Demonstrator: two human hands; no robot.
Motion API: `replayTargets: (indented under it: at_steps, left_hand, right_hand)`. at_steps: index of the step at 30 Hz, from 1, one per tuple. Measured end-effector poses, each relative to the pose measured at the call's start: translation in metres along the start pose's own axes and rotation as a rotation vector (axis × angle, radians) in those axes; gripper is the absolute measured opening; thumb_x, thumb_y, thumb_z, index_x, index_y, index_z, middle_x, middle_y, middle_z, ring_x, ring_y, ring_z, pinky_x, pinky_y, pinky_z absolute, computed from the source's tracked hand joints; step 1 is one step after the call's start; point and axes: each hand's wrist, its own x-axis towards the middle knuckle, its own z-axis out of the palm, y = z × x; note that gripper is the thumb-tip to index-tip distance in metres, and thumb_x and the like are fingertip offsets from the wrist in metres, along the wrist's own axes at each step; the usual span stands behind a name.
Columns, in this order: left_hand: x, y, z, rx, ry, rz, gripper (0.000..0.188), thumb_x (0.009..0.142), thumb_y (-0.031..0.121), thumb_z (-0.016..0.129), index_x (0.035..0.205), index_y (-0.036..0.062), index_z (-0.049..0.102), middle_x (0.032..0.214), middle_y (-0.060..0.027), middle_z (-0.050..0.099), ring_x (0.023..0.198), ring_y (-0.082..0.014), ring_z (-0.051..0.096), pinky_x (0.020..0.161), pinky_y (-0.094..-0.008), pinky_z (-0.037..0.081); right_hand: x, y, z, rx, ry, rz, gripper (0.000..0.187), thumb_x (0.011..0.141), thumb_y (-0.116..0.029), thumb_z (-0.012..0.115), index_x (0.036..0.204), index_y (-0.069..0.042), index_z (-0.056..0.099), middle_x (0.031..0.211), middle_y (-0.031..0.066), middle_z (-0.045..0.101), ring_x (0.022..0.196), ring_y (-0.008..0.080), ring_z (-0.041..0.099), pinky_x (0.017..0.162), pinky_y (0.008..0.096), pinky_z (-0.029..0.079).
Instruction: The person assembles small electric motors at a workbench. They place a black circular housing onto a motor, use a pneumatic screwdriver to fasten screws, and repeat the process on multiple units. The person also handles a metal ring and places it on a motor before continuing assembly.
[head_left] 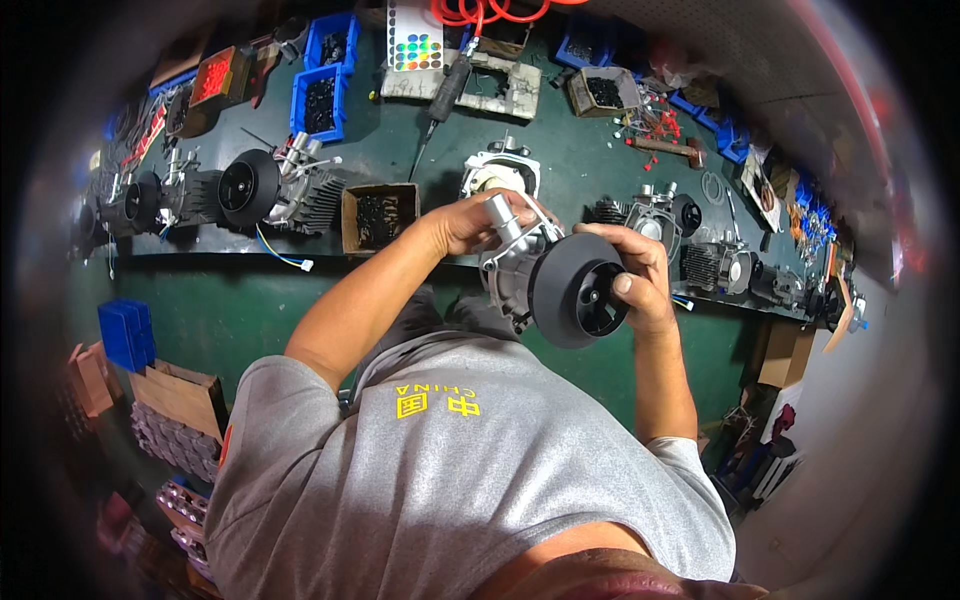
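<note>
Held up in front of my body, at the near edge of the workbench, is a silver metal blower unit (505,270) with a black fan wheel (565,290) on its right end. My left hand (470,222) grips the far left side of the unit beside its upright silver cylinder (501,215); some fingers are hidden behind it. Around the right rim of the fan wheel, my right hand (640,270) is closed, with the thumb on its front. Just beyond my left hand, a white and silver housing (502,172) sits on the bench.
Similar blower units (290,185) stand left along the green bench (400,150), others (655,215) right. A carton of dark small parts (380,218) is near my left forearm. Farther back lie a power screwdriver (452,92), blue bins (322,105) and a hammer (668,150).
</note>
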Motion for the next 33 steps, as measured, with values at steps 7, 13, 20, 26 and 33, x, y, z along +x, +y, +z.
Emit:
replayTargets:
  at_steps: [7,13,20,26,33]
  left_hand:
    - [0.003,-0.018,0.022,-0.197,0.063,0.154,0.046,0.088,0.032,0.076,0.12,0.0004,0.066,0.107,-0.0118,0.073,0.094,-0.019,0.073,0.085,-0.0325,0.061]
    - [0.005,-0.019,0.027,-0.257,0.022,0.181,0.041,0.089,0.033,0.076,0.116,0.0049,0.064,0.109,-0.0116,0.072,0.095,-0.0199,0.073,0.086,-0.035,0.061]
    - [0.01,-0.023,0.02,-0.3,0.009,0.135,0.037,0.089,0.031,0.076,0.113,0.0055,0.064,0.11,-0.0112,0.072,0.098,-0.0205,0.072,0.089,-0.035,0.06]
    - [0.017,-0.024,0.006,-0.141,0.01,0.159,0.035,0.088,0.027,0.072,0.113,0.0042,0.064,0.112,-0.0127,0.071,0.1,-0.0209,0.069,0.093,-0.0353,0.057]
    - [0.023,-0.034,0.0,-0.116,0.038,0.151,0.026,0.089,0.016,0.067,0.109,-0.0001,0.067,0.111,-0.0135,0.072,0.096,-0.0204,0.069,0.091,-0.0339,0.057]
  right_hand:
    - [0.003,0.002,0.0,0.021,0.049,-0.007,0.075,0.074,-0.04,0.077,0.128,0.011,0.065,0.117,0.0165,0.072,0.109,0.0227,0.07,0.101,0.0345,0.052]
    - [0.002,0.003,0.001,0.009,0.061,-0.021,0.075,0.074,-0.039,0.076,0.129,0.012,0.065,0.118,0.0171,0.072,0.11,0.0233,0.069,0.102,0.0349,0.052]
    - [0.002,0.001,-0.002,0.002,0.063,-0.005,0.076,0.073,-0.039,0.075,0.129,0.011,0.065,0.117,0.017,0.072,0.109,0.0232,0.069,0.101,0.0344,0.052]
    - [0.002,0.003,-0.003,-0.001,0.067,0.008,0.077,0.073,-0.041,0.073,0.129,0.011,0.065,0.116,0.0163,0.073,0.106,0.022,0.07,0.098,0.0328,0.053]
    - [0.002,0.003,-0.005,0.106,0.097,0.035,0.079,0.075,-0.045,0.073,0.128,0.013,0.064,0.113,0.0157,0.073,0.1,0.0192,0.071,0.091,0.0301,0.056]
